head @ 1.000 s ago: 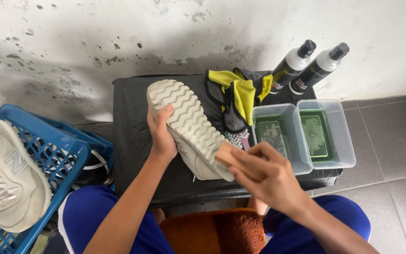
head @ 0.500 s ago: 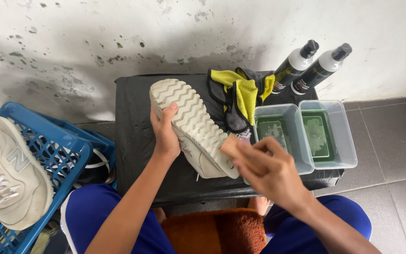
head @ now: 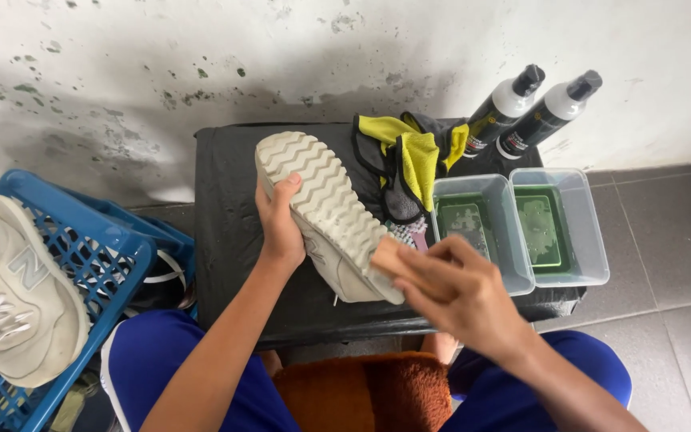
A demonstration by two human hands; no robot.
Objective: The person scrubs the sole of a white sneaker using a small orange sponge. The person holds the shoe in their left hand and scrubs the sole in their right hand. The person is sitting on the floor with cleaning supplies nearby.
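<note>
Gripping a shoe (head: 325, 216) sole-up over the black stand (head: 225, 208), the left hand (head: 280, 228) steadies it so the tread faces the brush (head: 389, 258) — which the right hand (head: 457, 292) clasps at the heel end (two tubs (head: 521, 228) of green liquid sit just beside).

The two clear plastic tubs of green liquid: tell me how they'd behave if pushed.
The two clear plastic tubs look thin-walled, so they would probably flex if squeezed. Both hold green liquid, which would likely slosh or spill on a quick shove. They sit at the edge of the black cloth-covered bench, so a sideways push might send one off.
</note>
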